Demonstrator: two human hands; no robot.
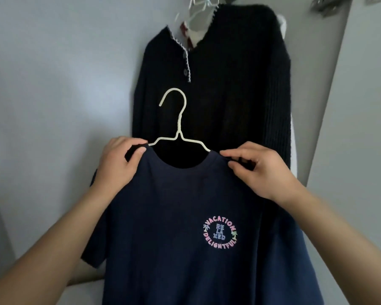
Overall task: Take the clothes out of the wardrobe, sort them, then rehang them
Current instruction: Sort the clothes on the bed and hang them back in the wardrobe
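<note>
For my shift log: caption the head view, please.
Both hands, left and right, grip a navy T-shirt on a white hanger.

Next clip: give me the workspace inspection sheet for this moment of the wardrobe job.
Surface: nothing seen; work is done in the air.
Job's things: navy T-shirt on white hanger; dark knit sweater hangs behind.
Clutter: nothing seen.
Grippers: left hand grips T-shirt's shoulder; right hand pinches the other shoulder.
Cables: nothing seen.
Surroundings: pale wall; pale panel at right.
</note>
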